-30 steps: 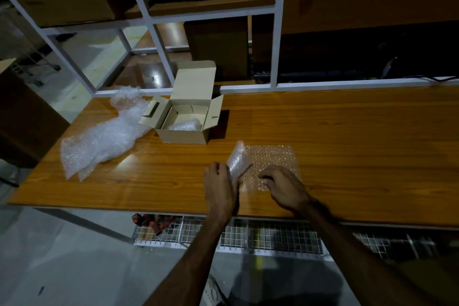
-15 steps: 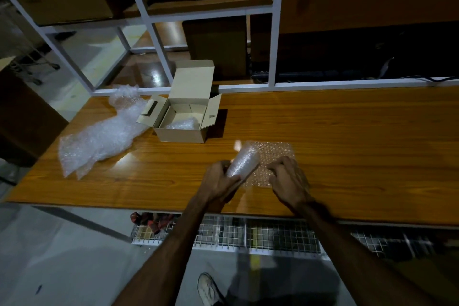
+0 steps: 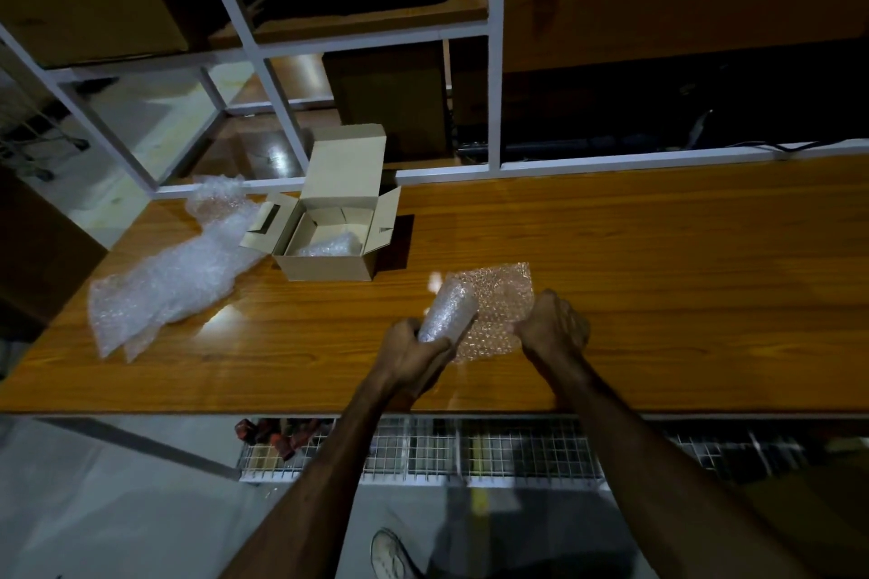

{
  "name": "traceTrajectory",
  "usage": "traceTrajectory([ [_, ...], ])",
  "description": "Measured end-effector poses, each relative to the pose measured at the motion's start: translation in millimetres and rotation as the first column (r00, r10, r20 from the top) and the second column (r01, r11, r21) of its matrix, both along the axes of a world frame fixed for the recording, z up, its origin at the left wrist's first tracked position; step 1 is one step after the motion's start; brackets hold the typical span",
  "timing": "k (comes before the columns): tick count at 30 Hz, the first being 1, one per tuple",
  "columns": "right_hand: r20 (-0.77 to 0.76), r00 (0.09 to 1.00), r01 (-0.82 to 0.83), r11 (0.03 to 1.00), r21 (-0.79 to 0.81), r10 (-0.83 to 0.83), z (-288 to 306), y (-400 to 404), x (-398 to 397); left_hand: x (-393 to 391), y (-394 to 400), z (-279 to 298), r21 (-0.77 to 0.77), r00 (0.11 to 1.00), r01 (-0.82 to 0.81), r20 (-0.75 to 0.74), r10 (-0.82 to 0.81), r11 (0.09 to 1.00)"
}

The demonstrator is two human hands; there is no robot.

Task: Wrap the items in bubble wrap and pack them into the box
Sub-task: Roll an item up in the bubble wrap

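1. Head view, surface: wooden desk (image 3: 658, 259), glossy, backed by a white shelf frame (image 3: 494, 61); wire basket (image 3: 517, 451) under the front edge.
2. Open cardboard box (image 3: 329, 266) at desk's left-centre, a wrapped piece inside; loose bubble wrap heap (image 3: 174, 277) just beside it.
3. Left hand (image 3: 414, 355): fingers grasp a rolled bubble wrap bundle (image 3: 449, 310), tilted.
4. Right hand (image 3: 555, 329): fingers curled on the flat bubble wrap sheet (image 3: 498, 301).
5. Obscured: bundle's contents; dark shelf interiors; red objects in the basket.
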State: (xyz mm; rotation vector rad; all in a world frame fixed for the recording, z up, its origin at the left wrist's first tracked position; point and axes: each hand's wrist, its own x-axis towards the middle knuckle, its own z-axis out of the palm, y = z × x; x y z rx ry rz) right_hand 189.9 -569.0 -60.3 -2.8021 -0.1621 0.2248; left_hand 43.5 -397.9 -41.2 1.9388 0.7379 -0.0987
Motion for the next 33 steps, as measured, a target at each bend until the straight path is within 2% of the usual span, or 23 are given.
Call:
traceTrajectory([
  [3,0.001,1.000,-0.007,0.998,0.057,0.007,-2.2,1.7,4.4,-1.3,-0.4,2.1,-0.001,1.000,-0.013,0.008,0.013,1.000],
  [5,-0.043,0.998,-0.022,0.967,0.255,0.034,-1.6,1.2,3.5,-1.6,2.6,3.4,-0.003,0.999,-0.043,0.030,0.043,0.999],
  [6,-0.082,0.995,-0.019,0.915,0.403,0.057,-0.1,0.5,2.3,-1.6,4.5,4.4,-0.013,0.997,-0.063,0.043,0.064,0.998],
  [8,-0.163,0.980,0.033,0.721,0.692,0.112,14.0,0.6,-3.3,-1.5,8.1,7.5,-0.046,0.991,-0.105,0.077,0.108,0.993],
  [11,-0.243,0.962,0.168,0.438,0.883,0.122,42.0,4.6,-7.9,-3.7,9.3,16.3,-0.154,0.973,-0.159,0.141,0.181,0.975],
  [14,-0.352,0.925,0.322,0.201,0.925,0.139,61.3,12.0,-4.9,-5.8,9.9,21.9,-0.246,0.948,-0.207,0.188,0.256,0.947],
  [19,-0.476,0.841,0.510,-0.085,0.856,0.259,79.4,25.3,-4.2,-1.0,6.6,32.3,-0.221,0.924,-0.258,0.227,0.307,0.940],
  [22,-0.527,0.729,0.635,-0.144,0.759,0.436,86.0,33.8,-10.1,3.8,2.3,39.1,-0.235,0.913,-0.272,0.244,0.327,0.933],
  [24,-0.535,0.693,0.674,-0.174,0.718,0.483,89.3,40.5,-12.6,6.5,0.0,43.3,-0.228,0.910,-0.268,0.260,0.324,0.936],
  [28,-0.521,0.715,0.665,-0.224,0.712,0.466,96.9,56.1,-13.5,6.1,-2.8,46.6,-0.220,0.913,-0.233,0.286,0.291,0.947],
  [33,-0.426,0.770,0.556,-0.172,0.813,0.476,109.1,65.4,-18.9,2.2,0.4,48.2,-0.230,0.925,-0.169,0.298,0.234,0.959],
])
